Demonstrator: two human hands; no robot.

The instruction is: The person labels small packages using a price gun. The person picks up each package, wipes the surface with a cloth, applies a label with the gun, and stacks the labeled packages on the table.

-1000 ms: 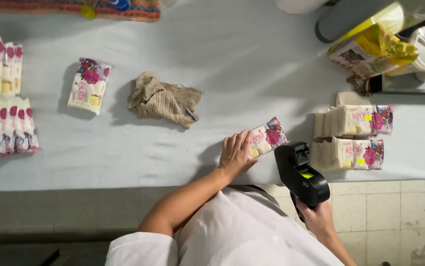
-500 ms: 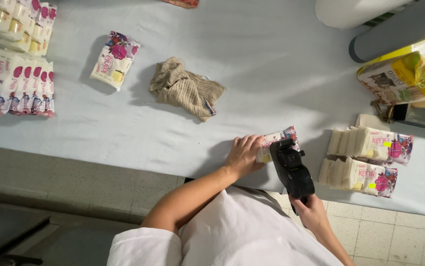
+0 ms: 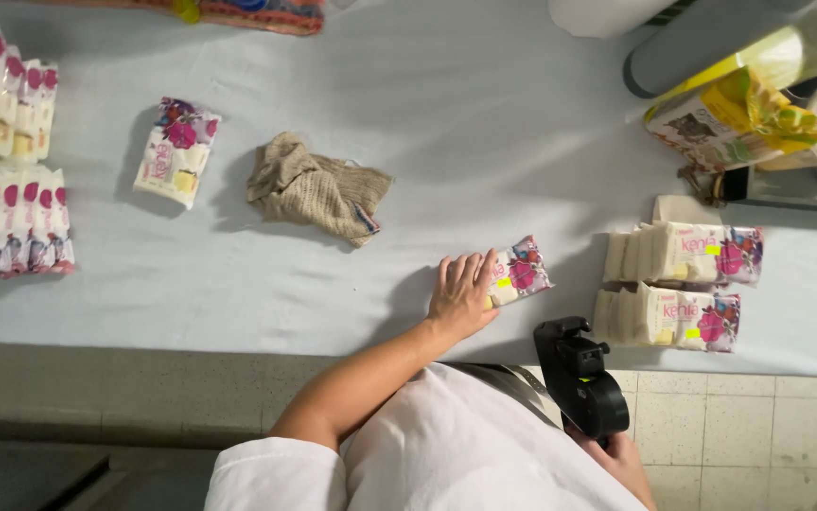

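A small plastic packet printed with pink and purple flowers and carrying a little yellow sticker (image 3: 514, 274) lies flat on the pale blue cloth-covered table (image 3: 484, 123), close to its near edge and a little right of the middle. The left hand (image 3: 462, 293) rests palm down on the packet's left end, fingers stretched out flat and lying together, pressing rather than gripping. Below and to the right, off the table edge and over the tiled floor, the right hand (image 3: 622, 459) has its fingers wrapped closed around the handle of a black handheld label gun (image 3: 579, 375), whose head points up toward the table. Just right of the packet, apart from it, two rows of the same kind of floral packets (image 3: 678, 284) lie side by side, several showing yellow stickers. Further out, a crumpled beige knitted cloth (image 3: 316, 188) sits left of centre, and beyond it a single floral packet (image 3: 176, 151) lies alone. Along the left edge stand two rows of packets with pink markings (image 3: 11, 222), packed tightly. At the top right corner a yellow and white printed bag (image 3: 735, 118) leans by a grey roll (image 3: 702, 43). The person's white sleeve and top (image 3: 446, 454) fill the bottom of the view
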